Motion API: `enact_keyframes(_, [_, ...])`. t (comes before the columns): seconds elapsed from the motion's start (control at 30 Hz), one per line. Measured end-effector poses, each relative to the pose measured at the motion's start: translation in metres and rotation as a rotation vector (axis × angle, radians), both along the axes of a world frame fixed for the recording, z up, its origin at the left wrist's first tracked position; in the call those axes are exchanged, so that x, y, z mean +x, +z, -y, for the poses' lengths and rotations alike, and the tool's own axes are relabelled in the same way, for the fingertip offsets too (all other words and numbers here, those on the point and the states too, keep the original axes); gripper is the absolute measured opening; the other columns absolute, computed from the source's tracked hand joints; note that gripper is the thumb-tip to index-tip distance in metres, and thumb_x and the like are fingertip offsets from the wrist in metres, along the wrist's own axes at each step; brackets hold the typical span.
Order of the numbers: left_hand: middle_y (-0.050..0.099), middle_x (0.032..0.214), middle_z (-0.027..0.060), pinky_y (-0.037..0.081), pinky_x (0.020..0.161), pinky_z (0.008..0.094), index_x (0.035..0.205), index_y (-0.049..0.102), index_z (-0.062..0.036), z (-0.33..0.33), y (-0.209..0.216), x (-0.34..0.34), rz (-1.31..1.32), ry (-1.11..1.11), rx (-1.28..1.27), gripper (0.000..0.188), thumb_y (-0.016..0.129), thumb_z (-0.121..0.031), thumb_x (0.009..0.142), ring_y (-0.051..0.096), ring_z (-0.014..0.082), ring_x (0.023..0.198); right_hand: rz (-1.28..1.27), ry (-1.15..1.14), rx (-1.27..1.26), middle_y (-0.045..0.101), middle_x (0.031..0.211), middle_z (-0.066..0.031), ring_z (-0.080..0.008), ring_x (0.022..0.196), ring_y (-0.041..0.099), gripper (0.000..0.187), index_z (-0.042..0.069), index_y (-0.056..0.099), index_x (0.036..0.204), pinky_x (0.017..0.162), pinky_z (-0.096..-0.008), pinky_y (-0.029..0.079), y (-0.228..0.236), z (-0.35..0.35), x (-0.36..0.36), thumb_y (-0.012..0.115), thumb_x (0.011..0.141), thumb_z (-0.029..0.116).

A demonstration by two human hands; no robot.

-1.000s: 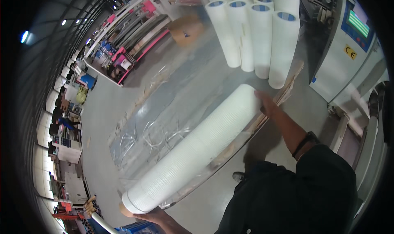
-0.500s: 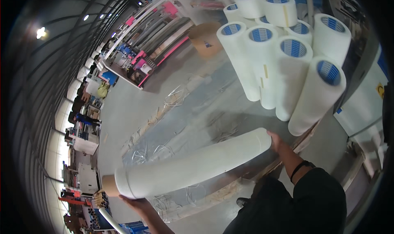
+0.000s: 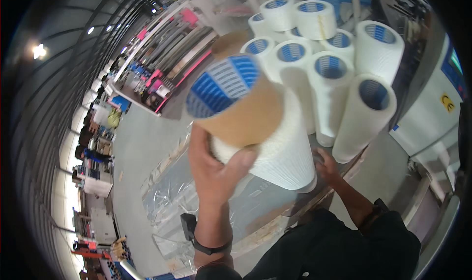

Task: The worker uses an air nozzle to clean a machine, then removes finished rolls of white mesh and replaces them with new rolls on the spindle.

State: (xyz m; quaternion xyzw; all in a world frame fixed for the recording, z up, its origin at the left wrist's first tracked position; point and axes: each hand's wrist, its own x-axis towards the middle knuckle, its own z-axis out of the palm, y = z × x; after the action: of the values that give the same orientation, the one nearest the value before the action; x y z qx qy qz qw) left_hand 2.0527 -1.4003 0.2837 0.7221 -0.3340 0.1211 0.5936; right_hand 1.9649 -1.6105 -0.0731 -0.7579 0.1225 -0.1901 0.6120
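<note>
A large white mesh roll (image 3: 285, 154) is tilted up in front of me, its brown cardboard core (image 3: 255, 115) sticking out of the raised end. Blue and white printed lining shows inside the core. My left hand (image 3: 214, 164) grips the roll at this upper end, thumb on the near side and fingers around the far side. Beside the lower end is my right hand (image 3: 326, 166), fingers loosely bent and apart; it seems to hold nothing. Just beyond it stands another white roll (image 3: 361, 127), the nearest of a group on end.
Several more white rolls (image 3: 330, 98) stand close together at the back right, some stacked higher. Clear plastic sheeting (image 3: 172, 206) covers the floor. A pale machine cabinet (image 3: 427, 118) is at the right, a rack of long rolls (image 3: 177, 49) at the far left. A person (image 3: 96, 155) is distant.
The roll went from lying nearly level across my front to tilted up, its core end raised towards the standing rolls. My left hand rose with it; my right hand came off the other end.
</note>
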Motion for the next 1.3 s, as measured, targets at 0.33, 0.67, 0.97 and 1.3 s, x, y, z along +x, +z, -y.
enact_keyframes(0.33, [0.058,0.121,0.0155,0.039,0.100,0.0371,0.124,0.051,0.0055,-0.003,-0.010,-0.020,0.128,0.020,-0.109,0.081,0.072,-0.054,0.073,0.055,0.0249,0.113,0.776,0.133,-0.493,0.049,0.134,-0.0223,-0.0381,0.122,0.049,0.064,0.002,0.045,0.134,0.103,-0.0424,0.039,0.298,-0.014,-0.024,0.068,0.075,0.012])
enact_keyframes(0.67, [0.051,0.134,0.0099,0.042,0.103,0.0419,0.139,0.039,-0.0089,-0.079,-0.040,-0.003,-0.087,-0.073,-0.660,0.077,0.050,-0.065,0.087,0.052,0.0265,0.122,0.717,0.011,-0.713,0.052,0.131,-0.0237,-0.0419,0.123,0.049,0.060,0.000,0.050,0.128,0.104,-0.0464,0.039,0.310,-0.033,-0.028,0.071,0.073,0.013])
enact_keyframes(0.97, [0.044,0.142,0.0155,0.045,0.103,0.0435,0.146,0.026,-0.0021,-0.194,-0.117,-0.090,-0.397,-0.013,-0.769,0.111,0.056,-0.080,0.073,0.050,0.0294,0.125,0.920,0.469,-0.588,0.049,0.131,-0.0248,-0.0450,0.115,0.054,0.061,0.004,0.051,0.126,0.095,-0.0488,0.047,0.303,-0.194,-0.043,0.074,0.070,0.011])
enact_keyframes(1.3, [0.035,0.145,0.0224,0.054,0.090,0.0448,0.152,0.012,-0.0099,-0.327,-0.154,-0.194,-0.533,-0.138,-1.086,0.090,0.069,-0.031,0.086,0.049,0.0332,0.125,0.463,0.722,-0.330,0.064,0.106,-0.0199,-0.0366,0.097,0.063,0.048,-0.001,0.052,0.122,0.087,-0.0397,0.048,0.236,-0.358,-0.026,0.063,0.075,0.002])
